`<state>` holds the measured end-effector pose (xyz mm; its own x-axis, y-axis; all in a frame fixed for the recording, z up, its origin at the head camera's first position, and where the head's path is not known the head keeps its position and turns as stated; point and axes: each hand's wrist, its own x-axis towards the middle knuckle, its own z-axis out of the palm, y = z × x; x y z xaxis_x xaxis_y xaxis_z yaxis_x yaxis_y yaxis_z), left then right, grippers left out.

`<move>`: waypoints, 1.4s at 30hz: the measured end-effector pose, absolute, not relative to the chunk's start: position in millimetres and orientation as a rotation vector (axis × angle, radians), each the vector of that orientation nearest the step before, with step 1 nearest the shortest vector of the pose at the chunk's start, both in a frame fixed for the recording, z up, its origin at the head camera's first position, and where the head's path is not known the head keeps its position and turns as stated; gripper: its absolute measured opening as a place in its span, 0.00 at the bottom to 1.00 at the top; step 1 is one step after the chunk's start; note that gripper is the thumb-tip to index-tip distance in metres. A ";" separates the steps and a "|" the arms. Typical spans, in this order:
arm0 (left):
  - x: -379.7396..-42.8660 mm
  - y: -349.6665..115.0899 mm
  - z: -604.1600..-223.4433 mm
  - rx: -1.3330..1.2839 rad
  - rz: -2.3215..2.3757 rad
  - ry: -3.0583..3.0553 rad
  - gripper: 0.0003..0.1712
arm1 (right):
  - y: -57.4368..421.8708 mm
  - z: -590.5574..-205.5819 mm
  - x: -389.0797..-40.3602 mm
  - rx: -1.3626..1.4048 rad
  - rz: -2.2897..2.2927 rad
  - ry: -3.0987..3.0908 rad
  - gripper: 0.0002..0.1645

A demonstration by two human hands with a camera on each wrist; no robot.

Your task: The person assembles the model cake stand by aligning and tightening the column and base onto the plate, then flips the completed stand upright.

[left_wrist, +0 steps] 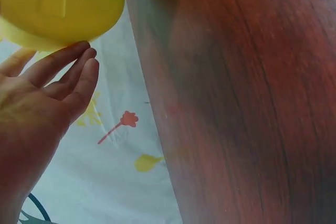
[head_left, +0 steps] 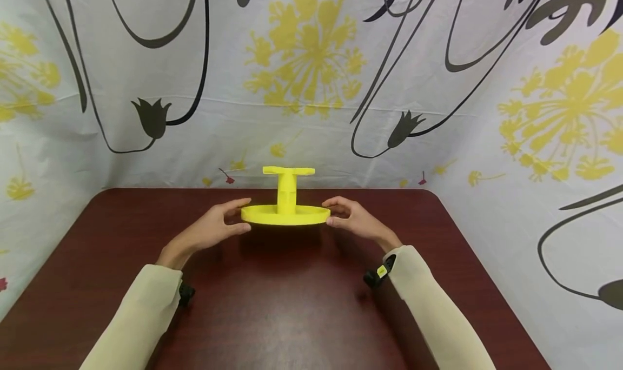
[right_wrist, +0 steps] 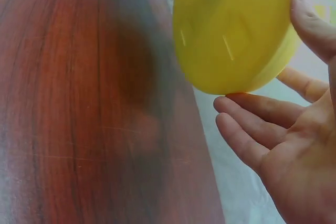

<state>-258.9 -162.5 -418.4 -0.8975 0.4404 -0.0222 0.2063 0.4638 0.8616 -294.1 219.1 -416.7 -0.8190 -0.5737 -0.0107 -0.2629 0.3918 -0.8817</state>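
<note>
Between my two hands is a yellow stand (head_left: 286,197) with a shallow round base, a thick central post and a short crosspiece on top. It is upright above the far part of the table, with a shadow below. My left hand (head_left: 214,225) holds the base's left rim, thumb on the near side. From the right side, my right hand (head_left: 356,217) holds the opposite rim the same way. The base's smooth underside (left_wrist: 63,9) shows in the left wrist view, fingertips at its edge. In the right wrist view, the fingers (right_wrist: 262,129) meet the rim from below.
A dark red-brown wooden table (head_left: 292,305) with rounded far corners lies under both arms. Behind it hangs a white cloth (head_left: 311,137) printed with yellow flowers and dark stems, which also runs along the sides. Each wrist carries a small black camera (head_left: 373,278) at the sleeve's end.
</note>
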 end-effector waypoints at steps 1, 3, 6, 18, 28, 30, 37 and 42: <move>-259.0 -162.2 -417.5 0.535 1.411 2.479 0.44 | 218.7 -415.3 -294.0 -0.728 -1.411 2.340 0.25; -259.3 -160.3 -416.1 0.507 1.423 2.515 0.42 | 217.6 -412.8 -294.1 -0.718 -1.438 2.341 0.22; -259.9 -154.8 -412.7 0.470 1.437 2.602 0.33 | 216.6 -409.4 -294.6 -0.693 -1.495 2.341 0.20; -258.4 -145.2 -392.7 0.527 1.302 3.022 0.20 | 207.6 -397.0 -294.6 -0.640 -1.550 2.666 0.19; -260.6 -139.1 -381.7 0.499 1.297 2.972 0.20 | 206.4 -389.8 -295.7 -0.592 -1.614 2.748 0.14; -261.9 -138.0 -379.0 0.495 1.330 2.909 0.20 | 206.4 -388.0 -295.8 -0.592 -1.625 2.736 0.14; -269.0 -138.8 -378.0 0.442 1.439 2.686 0.23 | 209.1 -382.7 -293.3 -0.465 -1.676 2.603 0.14; -272.4 -140.1 -381.5 0.382 1.565 2.541 0.25 | 210.5 -381.2 -292.6 -0.384 -1.775 2.380 0.17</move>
<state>-272.4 -140.1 -381.5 -0.9591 0.2825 0.0197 0.1446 0.4289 0.8917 -292.6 210.5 -381.2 -0.9564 -0.2901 0.0346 -0.1158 0.2678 -0.9565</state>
